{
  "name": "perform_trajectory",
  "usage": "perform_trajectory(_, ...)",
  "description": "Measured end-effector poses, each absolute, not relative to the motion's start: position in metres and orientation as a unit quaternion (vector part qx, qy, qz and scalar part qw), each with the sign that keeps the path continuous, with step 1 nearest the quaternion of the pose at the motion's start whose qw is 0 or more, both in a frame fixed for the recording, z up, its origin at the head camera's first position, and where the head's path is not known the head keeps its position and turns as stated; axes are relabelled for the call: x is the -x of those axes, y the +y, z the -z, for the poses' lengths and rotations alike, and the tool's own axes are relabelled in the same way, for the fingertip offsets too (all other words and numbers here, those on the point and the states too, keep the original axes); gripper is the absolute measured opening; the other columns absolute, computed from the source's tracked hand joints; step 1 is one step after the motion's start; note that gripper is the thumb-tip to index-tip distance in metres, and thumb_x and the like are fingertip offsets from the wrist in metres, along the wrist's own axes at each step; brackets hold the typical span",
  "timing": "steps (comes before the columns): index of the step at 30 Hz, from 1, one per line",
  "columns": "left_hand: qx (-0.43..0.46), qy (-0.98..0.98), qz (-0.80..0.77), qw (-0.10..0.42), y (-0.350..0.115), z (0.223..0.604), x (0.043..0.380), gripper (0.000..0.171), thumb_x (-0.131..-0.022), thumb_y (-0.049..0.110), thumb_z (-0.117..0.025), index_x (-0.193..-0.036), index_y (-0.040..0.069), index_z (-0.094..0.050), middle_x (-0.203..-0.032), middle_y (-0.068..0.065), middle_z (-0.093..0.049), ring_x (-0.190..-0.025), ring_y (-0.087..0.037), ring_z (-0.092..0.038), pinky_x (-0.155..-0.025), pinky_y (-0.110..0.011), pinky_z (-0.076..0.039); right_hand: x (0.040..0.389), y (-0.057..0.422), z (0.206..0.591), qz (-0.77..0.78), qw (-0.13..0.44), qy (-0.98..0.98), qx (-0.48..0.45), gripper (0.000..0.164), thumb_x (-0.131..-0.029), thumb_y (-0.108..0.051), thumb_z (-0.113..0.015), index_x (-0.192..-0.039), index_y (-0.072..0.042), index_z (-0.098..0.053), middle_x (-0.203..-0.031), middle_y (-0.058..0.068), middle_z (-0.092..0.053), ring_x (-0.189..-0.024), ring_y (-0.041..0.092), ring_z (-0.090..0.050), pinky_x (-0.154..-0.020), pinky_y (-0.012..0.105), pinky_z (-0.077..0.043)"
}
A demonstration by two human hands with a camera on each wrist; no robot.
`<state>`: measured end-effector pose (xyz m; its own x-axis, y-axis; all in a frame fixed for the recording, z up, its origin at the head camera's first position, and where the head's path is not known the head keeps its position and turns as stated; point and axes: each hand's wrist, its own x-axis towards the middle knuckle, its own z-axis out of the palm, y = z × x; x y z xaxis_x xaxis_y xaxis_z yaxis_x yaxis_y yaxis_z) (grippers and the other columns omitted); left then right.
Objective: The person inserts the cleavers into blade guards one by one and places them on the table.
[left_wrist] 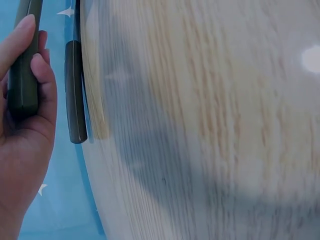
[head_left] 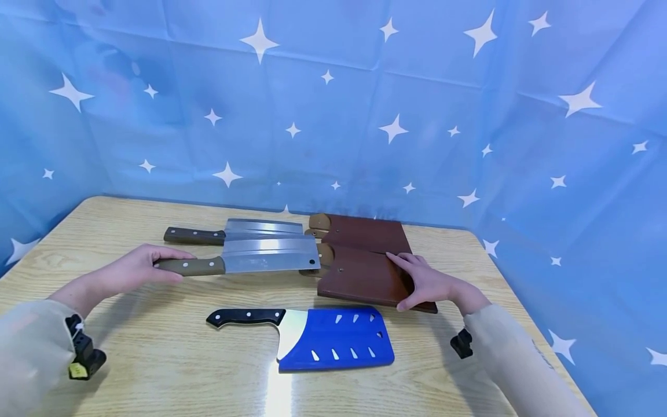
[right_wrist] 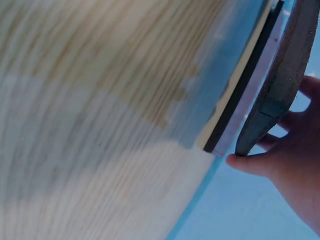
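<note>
My left hand (head_left: 127,269) grips the brown handle (left_wrist: 24,75) of a cleaver, whose broad steel blade (head_left: 266,256) points right. The front end of that blade meets the open end of a dark brown knife sheath (head_left: 359,275); whether any of it is inside, I cannot tell. My right hand (head_left: 435,284) holds this sheath by its far right end, thumb on the near edge and fingers across the top. From the right wrist, the sheath (right_wrist: 287,65) appears edge-on and raised off the table, with the thumb against its end.
Behind lie a second cleaver (head_left: 195,236), partly covered by the held blade, and a second brown sheath (head_left: 370,231). Nearer the front, a black-handled cleaver (head_left: 250,316) rests in a blue slotted cover (head_left: 339,341). A starred blue curtain (head_left: 333,116) borders the wooden table (head_left: 172,359).
</note>
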<state>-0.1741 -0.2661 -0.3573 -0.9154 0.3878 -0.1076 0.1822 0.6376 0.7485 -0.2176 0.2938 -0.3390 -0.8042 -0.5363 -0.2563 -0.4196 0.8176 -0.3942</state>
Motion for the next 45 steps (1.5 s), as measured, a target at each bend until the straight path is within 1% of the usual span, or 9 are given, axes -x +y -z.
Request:
perform_trajectory(9, -0.176, 0.896, -0.391, 0.116, -0.262, 0.357, 0.173, 0.051, -0.082, 0.028, -0.069, -0.126, 0.006, -0.057, -0.130, -0.020, -0.055, -0.098, 0.027, -0.037, -0.078, -0.017, -0.047, 0.218, 0.284, 0.335, 0.162, 0.178, 0.934, 0.264, 0.110, -0.067, -0.049, -0.077, -0.150, -0.013, -0.014, -0.151, 0.022, -0.014, -0.137, 0.045, -0.012, -0.100, 0.068, -0.025)
perform_trajectory(22, -0.178, 0.894, -0.390, 0.130, -0.252, 0.356, 0.174, 0.051, -0.082, 0.030, -0.070, -0.126, 0.009, -0.058, -0.131, -0.018, -0.055, -0.101, 0.022, -0.040, -0.081, -0.019, -0.047, 0.219, 0.271, 0.330, 0.167, 0.186, 0.932, 0.264, 0.109, -0.068, -0.048, -0.076, -0.150, -0.015, -0.013, -0.152, 0.020, -0.012, -0.139, 0.042, -0.010, -0.102, 0.067, -0.024)
perform_trajectory(25, -0.180, 0.895, -0.386, 0.128, -0.248, 0.356, 0.175, 0.050, -0.081, 0.030, -0.070, -0.125, 0.010, -0.058, -0.131, -0.016, -0.056, -0.110, 0.009, -0.047, -0.081, -0.020, -0.047, 0.220, 0.267, 0.329, 0.164, 0.188, 0.931, 0.268, 0.109, -0.068, -0.048, -0.076, -0.151, -0.017, -0.012, -0.153, 0.020, -0.011, -0.139, 0.041, -0.010, -0.103, 0.066, -0.024)
perform_trajectory(27, -0.183, 0.895, -0.385, 0.130, -0.245, 0.357, 0.177, 0.050, -0.081, 0.030, -0.070, -0.125, 0.010, -0.058, -0.131, -0.016, -0.056, -0.117, -0.009, -0.051, -0.082, -0.021, -0.047, 0.221, 0.265, 0.329, 0.166, 0.190, 0.929, 0.270, 0.109, -0.068, -0.048, -0.076, -0.151, -0.017, -0.012, -0.153, 0.019, -0.010, -0.140, 0.040, -0.009, -0.103, 0.066, -0.024)
perform_trajectory(29, -0.185, 0.894, -0.386, 0.132, -0.241, 0.358, 0.178, 0.050, -0.081, 0.030, -0.070, -0.126, 0.010, -0.058, -0.131, -0.016, -0.056, -0.122, -0.027, -0.049, -0.084, -0.023, -0.046, 0.222, 0.262, 0.328, 0.166, 0.191, 0.928, 0.272, 0.109, -0.068, -0.048, -0.076, -0.151, -0.017, -0.011, -0.154, 0.019, -0.009, -0.140, 0.040, -0.009, -0.103, 0.065, -0.024)
perform_trajectory(31, -0.184, 0.893, -0.389, 0.134, -0.238, 0.358, 0.179, 0.050, -0.081, 0.031, -0.070, -0.126, 0.011, -0.058, -0.131, -0.015, -0.056, -0.124, -0.035, -0.047, -0.086, -0.025, -0.046, 0.223, 0.260, 0.327, 0.167, 0.192, 0.927, 0.275, 0.110, -0.068, -0.049, -0.076, -0.151, -0.017, -0.012, -0.154, 0.019, -0.009, -0.140, 0.040, -0.008, -0.103, 0.065, -0.024)
perform_trajectory(34, -0.184, 0.892, -0.392, 0.134, -0.234, 0.358, 0.179, 0.050, -0.081, 0.031, -0.070, -0.125, 0.011, -0.059, -0.130, -0.016, -0.057, -0.120, -0.035, -0.051, -0.086, -0.028, -0.046, 0.225, 0.256, 0.326, 0.161, 0.192, 0.927, 0.278, 0.110, -0.068, -0.049, -0.076, -0.151, -0.016, -0.012, -0.154, 0.018, -0.009, -0.140, 0.039, -0.008, -0.103, 0.065, -0.024)
perform_trajectory(39, -0.178, 0.894, -0.388, 0.135, -0.227, 0.358, 0.183, 0.049, -0.080, 0.031, -0.071, -0.125, 0.013, -0.060, -0.128, -0.014, -0.058, -0.111, -0.023, -0.055, -0.081, -0.028, -0.046, 0.227, 0.250, 0.324, 0.160, 0.195, 0.927, 0.278, 0.110, -0.068, -0.049, -0.076, -0.151, -0.018, -0.011, -0.154, 0.019, -0.009, -0.140, 0.040, -0.007, -0.103, 0.066, -0.023)
perform_trajectory(45, -0.194, 0.883, -0.404, 0.140, -0.218, 0.358, 0.187, 0.048, -0.080, 0.027, -0.071, -0.124, 0.010, -0.060, -0.118, -0.013, -0.063, -0.085, -0.012, -0.057, -0.071, -0.024, -0.045, 0.228, 0.240, 0.321, 0.149, 0.193, 0.929, 0.279, 0.110, -0.067, -0.051, -0.076, -0.151, -0.019, -0.012, -0.154, 0.020, -0.010, -0.140, 0.041, -0.008, -0.103, 0.065, -0.025)
